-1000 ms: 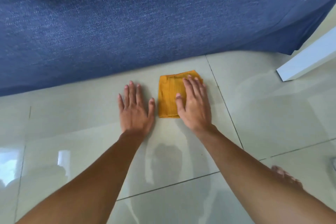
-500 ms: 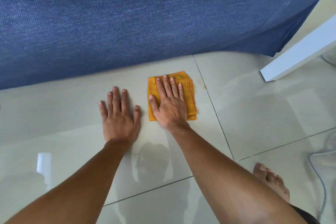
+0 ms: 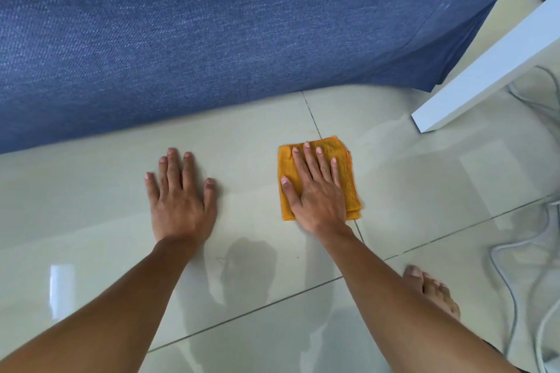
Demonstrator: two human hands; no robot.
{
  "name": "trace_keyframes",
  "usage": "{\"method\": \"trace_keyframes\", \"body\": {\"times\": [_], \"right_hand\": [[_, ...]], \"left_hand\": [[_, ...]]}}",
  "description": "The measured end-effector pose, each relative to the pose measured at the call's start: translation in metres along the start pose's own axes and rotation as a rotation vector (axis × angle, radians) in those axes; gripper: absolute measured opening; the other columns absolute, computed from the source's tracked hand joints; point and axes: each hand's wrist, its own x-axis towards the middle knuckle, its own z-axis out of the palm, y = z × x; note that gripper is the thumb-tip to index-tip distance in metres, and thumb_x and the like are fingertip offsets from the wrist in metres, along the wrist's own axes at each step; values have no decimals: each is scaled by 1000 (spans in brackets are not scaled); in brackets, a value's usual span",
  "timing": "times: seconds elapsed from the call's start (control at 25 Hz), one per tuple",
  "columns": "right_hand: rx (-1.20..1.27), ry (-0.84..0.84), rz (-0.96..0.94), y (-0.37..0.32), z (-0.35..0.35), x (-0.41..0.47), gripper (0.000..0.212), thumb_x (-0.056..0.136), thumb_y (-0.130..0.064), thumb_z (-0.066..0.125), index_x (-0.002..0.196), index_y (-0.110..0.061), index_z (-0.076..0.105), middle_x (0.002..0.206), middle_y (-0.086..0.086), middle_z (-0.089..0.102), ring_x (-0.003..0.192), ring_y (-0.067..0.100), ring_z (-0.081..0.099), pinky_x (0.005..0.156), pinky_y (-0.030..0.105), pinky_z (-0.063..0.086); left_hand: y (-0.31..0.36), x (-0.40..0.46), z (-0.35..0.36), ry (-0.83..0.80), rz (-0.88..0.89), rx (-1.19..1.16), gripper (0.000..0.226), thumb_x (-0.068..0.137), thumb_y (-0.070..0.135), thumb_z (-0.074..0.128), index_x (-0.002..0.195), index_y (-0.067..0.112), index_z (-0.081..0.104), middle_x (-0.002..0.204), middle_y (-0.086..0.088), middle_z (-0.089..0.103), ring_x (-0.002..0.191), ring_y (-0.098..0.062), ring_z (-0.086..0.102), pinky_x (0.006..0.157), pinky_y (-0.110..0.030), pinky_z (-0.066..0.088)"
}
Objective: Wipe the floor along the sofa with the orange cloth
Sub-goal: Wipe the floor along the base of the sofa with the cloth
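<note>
The folded orange cloth (image 3: 351, 194) lies on the glossy pale tile floor (image 3: 424, 191), a short way in front of the blue fabric sofa (image 3: 212, 39). It straddles a grout line. My right hand (image 3: 315, 191) lies flat on top of it with fingers spread, pressing it to the floor and covering most of it. My left hand (image 3: 181, 200) rests flat on the bare tile to the left of the cloth, fingers apart, holding nothing.
A white furniture leg (image 3: 485, 70) slants down to the floor at the right, beside the sofa's corner. Pale cables (image 3: 515, 251) trail over the tiles at the far right. My bare foot (image 3: 433, 291) is behind my right forearm.
My right hand has slid the cloth to the right, from beside my left hand onto the grout line. The left hand has stayed planted, and the gap between the hands has widened.
</note>
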Motion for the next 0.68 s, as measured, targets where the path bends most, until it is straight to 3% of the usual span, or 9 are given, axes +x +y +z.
{"method": "trace_keyframes", "body": {"times": [0.16, 0.36, 0.52, 0.68], "right_hand": [[-43, 12, 35, 23, -8, 10, 71, 98, -63, 15, 161, -31, 16, 170, -5, 9, 158, 21, 5, 127, 51, 0], [-101, -53, 82, 22, -14, 57, 68, 100, -60, 19, 161, -32, 7, 171, -4, 1, 158, 23, 0, 126, 54, -3], [-42, -65, 81, -28, -9, 87, 68, 101, -55, 24, 162, -30, 7, 171, -1, 1, 158, 24, -1, 125, 55, -4], [20, -66, -55, -75, 1, 65, 69, 101, -54, 29, 162, -27, 13, 171, 0, 5, 158, 25, 2, 125, 56, -3]], "left_hand": [[0, 0, 0, 6, 1, 3, 71, 97, 52, 13, 157, 14, 10, 166, -10, 2, 153, -26, 0, 123, -50, 0], [1, 0, 2, 20, 7, 6, 71, 97, 52, 16, 157, 14, 11, 166, -11, 3, 153, -27, 1, 123, -51, 0], [0, 1, 4, 32, 10, 6, 71, 96, 52, 16, 157, 14, 13, 166, -11, 4, 153, -27, 3, 123, -50, -1], [1, 0, 3, 42, 4, -10, 71, 94, 50, 19, 155, 13, 18, 165, -14, 9, 152, -30, 8, 122, -51, 1]]}}
